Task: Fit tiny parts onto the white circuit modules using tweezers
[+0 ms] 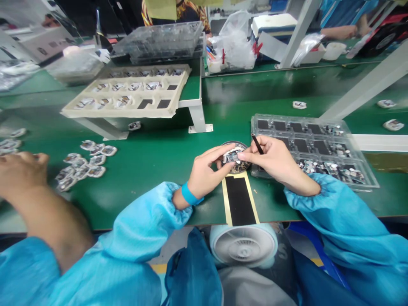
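Observation:
Between the fingers of my left hand [207, 166] is a small white-rimmed electronic assembly [232, 156], its parts facing up. My right hand [274, 159] is closed around a slim black tool [257, 144], whose exact kind I cannot make out. The right thumb and fingertips touch the right edge of the assembly. Under both hands lies a round dish [238, 169] holding tiny parts, largely covered by the fingers. A black strip bordered with yellow tape [240, 199] runs from the dish toward the front edge of the table.
To the right sits a clear compartment tray [371, 183] of small parts. A cream tray [127, 111] with similar assemblies rests on a raised shelf [195, 95]. Several loose assemblies [81, 165] lie at left, near a co-worker's hand [24, 174]. A white post [369, 85] slants at right.

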Tool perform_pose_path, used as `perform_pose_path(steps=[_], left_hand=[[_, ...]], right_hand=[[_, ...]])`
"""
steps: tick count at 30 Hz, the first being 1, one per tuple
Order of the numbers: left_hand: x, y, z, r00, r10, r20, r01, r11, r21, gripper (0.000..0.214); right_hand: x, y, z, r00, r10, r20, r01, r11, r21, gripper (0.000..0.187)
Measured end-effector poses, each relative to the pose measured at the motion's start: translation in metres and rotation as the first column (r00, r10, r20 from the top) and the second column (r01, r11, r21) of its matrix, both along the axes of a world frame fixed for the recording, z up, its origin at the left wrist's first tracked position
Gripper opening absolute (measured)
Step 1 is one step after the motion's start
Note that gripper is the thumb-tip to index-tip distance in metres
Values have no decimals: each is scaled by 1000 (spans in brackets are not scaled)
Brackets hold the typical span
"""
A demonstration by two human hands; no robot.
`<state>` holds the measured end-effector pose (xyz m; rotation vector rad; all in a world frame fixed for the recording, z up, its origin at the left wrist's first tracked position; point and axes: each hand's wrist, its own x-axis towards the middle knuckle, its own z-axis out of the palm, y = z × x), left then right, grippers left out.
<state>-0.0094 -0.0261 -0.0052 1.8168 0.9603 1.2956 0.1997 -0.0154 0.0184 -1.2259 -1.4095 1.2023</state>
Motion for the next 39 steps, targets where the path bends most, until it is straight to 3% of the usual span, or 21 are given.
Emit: perform_pose_path(steps=[3,5,9,13,19,32,39], left_hand=[[2,-1,1,992,-25,127,47,984,-174,43],[3,-1,2,966,-53,253,131,944,-301,47],[5,-2,5,905,-74,418,255,882,-396,52],[5,-3,6,887,-73,457,285,864,-415,53],[6,-3,5,880,-80,468,275,889,-365,52],[10,-5,2,875,-73,478,272,891,-363,50],[8,-3,2,875,-91,475,302,870,-390,51]], right_hand=[[-3,-2,1,998,-31,46,28,997,68,44],[-4,-3,2,997,-43,67,36,994,107,42],[-6,-4,0,999,21,25,-24,992,124,40],[-6,-5,0,995,103,-20,-99,988,122,39],[-6,-4,-3,985,156,-69,-145,980,137,42],[-13,-7,-6,984,113,-137,-102,991,84,35],[-10,-8,0,989,119,-85,-114,992,56,30]])
